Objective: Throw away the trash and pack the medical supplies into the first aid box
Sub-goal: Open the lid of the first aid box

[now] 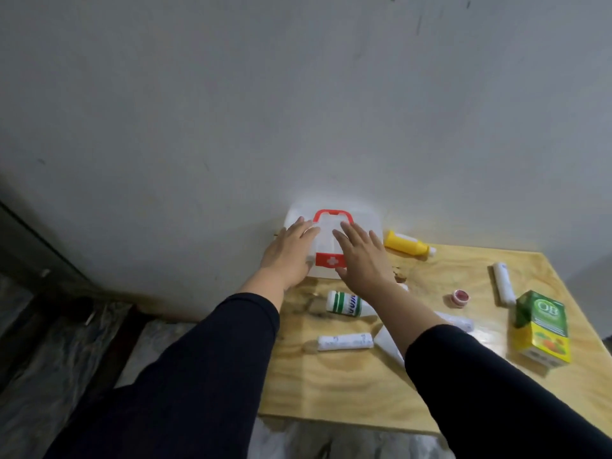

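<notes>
A white first aid box point(367, 217) with a red handle and red cross latch stands closed at the back of the wooden table point(357, 385), against the wall. My left hand point(289, 255) lies flat on its left side, fingers spread. My right hand point(362, 256) rests on its front right, fingers spread over the lid. Loose supplies lie around: a yellow bottle point(405, 245), a white bottle with green stripes point(344, 303), a bandage roll point(344, 341), another roll point(503, 283), a small red pot point(461, 297) and a green and yellow carton point(543, 326).
A white tube point(389, 342) and a further roll point(458, 321) lie partly hidden under my right forearm. The table's near edge runs along the bottom, its right edge near the carton. A grey wall rises behind; patterned floor and dark furniture lie to the left.
</notes>
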{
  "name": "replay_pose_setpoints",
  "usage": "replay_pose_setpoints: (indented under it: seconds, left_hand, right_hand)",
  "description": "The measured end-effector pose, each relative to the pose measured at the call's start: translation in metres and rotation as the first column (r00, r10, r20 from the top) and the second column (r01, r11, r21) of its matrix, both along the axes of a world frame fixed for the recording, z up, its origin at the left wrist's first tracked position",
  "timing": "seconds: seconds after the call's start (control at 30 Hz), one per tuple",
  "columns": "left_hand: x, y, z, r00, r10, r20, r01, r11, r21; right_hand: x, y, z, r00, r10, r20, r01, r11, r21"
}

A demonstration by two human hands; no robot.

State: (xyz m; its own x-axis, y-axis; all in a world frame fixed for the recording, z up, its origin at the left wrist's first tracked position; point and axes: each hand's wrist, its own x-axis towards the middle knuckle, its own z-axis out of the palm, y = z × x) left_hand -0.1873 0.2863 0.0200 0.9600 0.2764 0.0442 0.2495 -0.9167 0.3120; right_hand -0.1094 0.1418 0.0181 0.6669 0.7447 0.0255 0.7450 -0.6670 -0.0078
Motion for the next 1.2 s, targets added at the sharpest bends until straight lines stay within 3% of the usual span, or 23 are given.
replay_pose_setpoints:
  seconds: [0.43, 0.67, 0.93, 1.1, 1.2]
  left_hand:
    - [0.021, 0.014, -0.037, 0.996, -0.057, 0.062, 0.048, 0.988, 0.148]
    - [0.018, 0.016, -0.025, 0.992, -0.121, 0.045, 0.114, 0.984, 0.137]
    - [0.008, 0.019, -0.017, 0.99, -0.142, 0.013, 0.138, 0.979, 0.152]
    - [0.005, 0.019, -0.008, 0.991, -0.13, -0.004, 0.129, 0.976, 0.173]
    - [0.006, 0.019, -0.001, 0.992, -0.127, -0.018, 0.128, 0.975, 0.183]
  right_hand:
    - [0.007, 0.013, -0.035, 0.984, -0.031, 0.178, 0.039, 0.998, -0.039]
    - [-0.004, 0.008, -0.022, 0.997, 0.006, 0.082, 0.003, 0.994, -0.111]
    - [-0.009, 0.004, -0.013, 0.995, 0.051, 0.086, -0.051, 0.999, -0.001]
    - [-0.01, 0.01, -0.005, 0.998, 0.054, 0.018, -0.056, 0.992, 0.112]
    - [-0.008, 0.011, 0.001, 0.998, 0.051, -0.043, -0.047, 0.994, 0.097]
